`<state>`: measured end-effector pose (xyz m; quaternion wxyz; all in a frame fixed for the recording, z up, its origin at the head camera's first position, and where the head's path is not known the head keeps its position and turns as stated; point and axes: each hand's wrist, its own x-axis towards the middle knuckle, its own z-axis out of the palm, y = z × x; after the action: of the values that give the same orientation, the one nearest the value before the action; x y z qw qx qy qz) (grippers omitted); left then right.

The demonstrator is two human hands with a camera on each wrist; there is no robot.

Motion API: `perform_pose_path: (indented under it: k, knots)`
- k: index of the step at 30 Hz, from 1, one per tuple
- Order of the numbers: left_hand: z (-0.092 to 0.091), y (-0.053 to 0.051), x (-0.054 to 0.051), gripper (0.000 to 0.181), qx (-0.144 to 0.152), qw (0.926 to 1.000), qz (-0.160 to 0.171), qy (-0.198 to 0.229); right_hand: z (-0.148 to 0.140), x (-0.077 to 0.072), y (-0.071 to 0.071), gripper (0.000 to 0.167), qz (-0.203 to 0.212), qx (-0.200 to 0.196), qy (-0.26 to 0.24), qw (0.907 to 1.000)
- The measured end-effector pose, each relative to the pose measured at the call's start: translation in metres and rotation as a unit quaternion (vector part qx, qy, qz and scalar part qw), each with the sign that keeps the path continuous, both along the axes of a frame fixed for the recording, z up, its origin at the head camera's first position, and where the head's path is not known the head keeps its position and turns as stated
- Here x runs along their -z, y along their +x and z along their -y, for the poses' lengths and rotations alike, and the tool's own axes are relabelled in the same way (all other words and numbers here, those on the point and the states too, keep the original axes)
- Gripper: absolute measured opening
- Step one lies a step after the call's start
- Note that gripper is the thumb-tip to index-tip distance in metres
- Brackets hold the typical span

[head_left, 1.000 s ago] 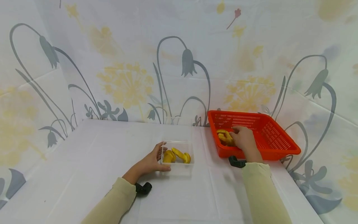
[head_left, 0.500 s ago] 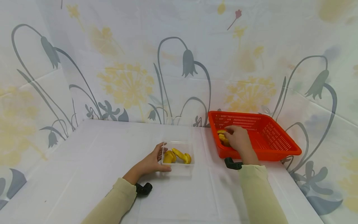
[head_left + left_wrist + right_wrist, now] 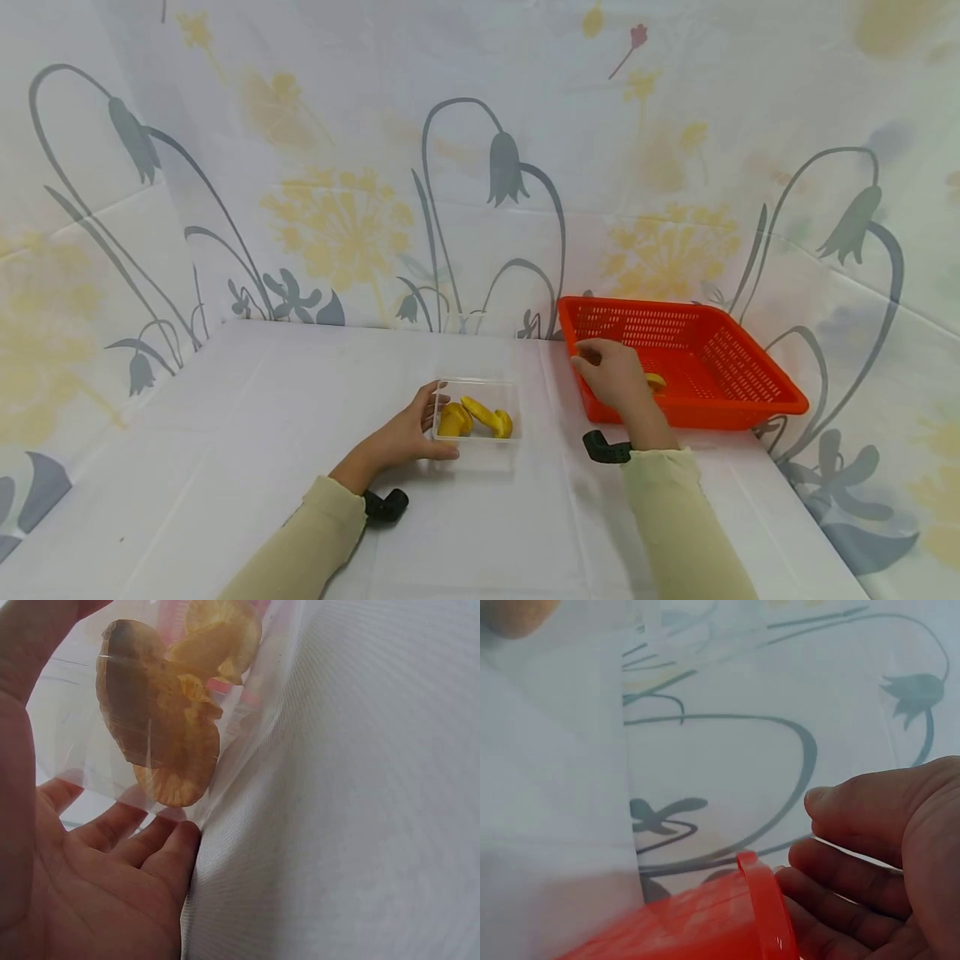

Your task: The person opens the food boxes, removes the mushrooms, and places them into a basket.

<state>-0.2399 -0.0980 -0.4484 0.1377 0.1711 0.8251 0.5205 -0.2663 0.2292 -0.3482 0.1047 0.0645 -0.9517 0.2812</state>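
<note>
A clear plastic box [image 3: 477, 439] stands mid-table with two yellow mushrooms [image 3: 487, 417] inside. My left hand [image 3: 405, 433] holds its left side, thumb at the front and fingers behind. Through the plastic, the left wrist view shows the mushrooms' gilled caps [image 3: 180, 776]. Over the left rim of a red basket [image 3: 720, 412], my right hand [image 3: 618, 379] has its fingers loosely bent. The right wrist view shows thumb and forefinger apart, nothing visible between them. Part of a yellow mushroom [image 3: 656, 382] shows in the basket; my right hand covers the area left of it.
White cloth covers the table [image 3: 247, 467], and a flower-printed curtain [image 3: 352, 125] rises behind it. A faint clear lid-like panel [image 3: 480, 346] stands behind the box. The basket's raised perforated walls flank my right hand.
My right hand has moved left inside the basket to its left rim. The mushrooms at the basket's left are no longer visible there; one shows right of the hand. The left hand stays put.
</note>
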Motion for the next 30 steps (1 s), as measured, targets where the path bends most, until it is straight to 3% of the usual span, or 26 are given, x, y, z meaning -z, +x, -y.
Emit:
perform_pose_path:
  k: [13, 21, 30]
  knots:
    - [0.0, -0.001, 0.0, 0.108, -0.006, 0.9999, 0.006, 0.008, 0.028, 0.003, 0.005, 0.033, -0.006, -0.021, -0.005, 0.9998]
    - [-0.001, 0.0, -0.001, 0.108, -0.003, 0.9999, 0.009, 0.01, 0.052, 0.009, 0.014, 0.03, 0.003, -0.075, -0.013, 0.9971]
    - [0.0, -0.001, 0.001, 0.109, 0.002, 0.9999, 0.007, 0.011, 0.076, 0.015, 0.019, 0.029, -0.005, -0.114, 0.026, 0.9932]
